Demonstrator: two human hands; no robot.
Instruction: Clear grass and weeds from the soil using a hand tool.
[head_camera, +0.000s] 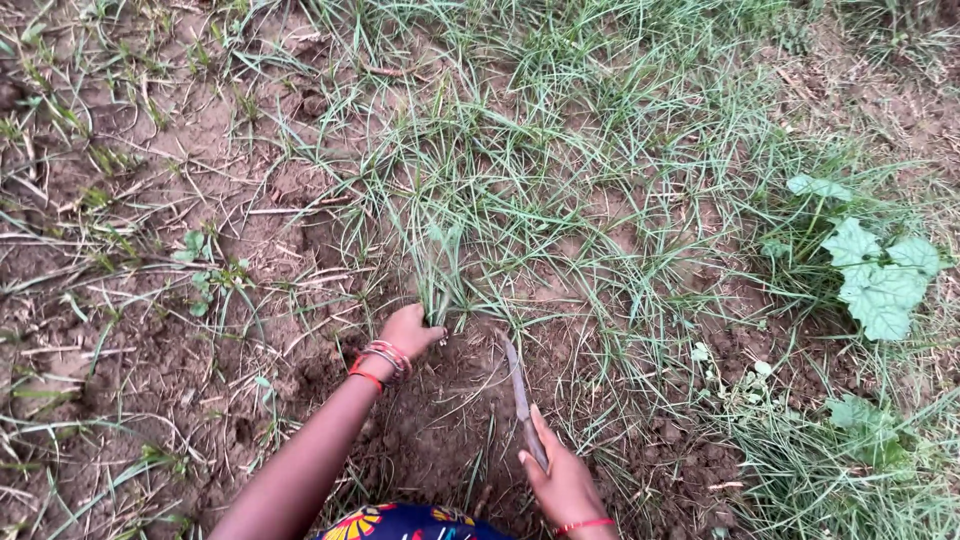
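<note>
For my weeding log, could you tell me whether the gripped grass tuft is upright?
Upright: the grass tuft rises from the closed left hand.

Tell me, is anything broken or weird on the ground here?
Nothing looks broken. The left hand grips a grass tuft at its base, and the right hand holds a thin blade pointing toward it. The one different thing is a broad-leaved plant standing among the thin grass on the right.

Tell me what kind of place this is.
Probably a field or garden plot outdoors. The ground is bare brown soil with patchy wild grass and a broad-leaved plant. The left hand grips a grass tuft while the right hand holds a blade.
</note>
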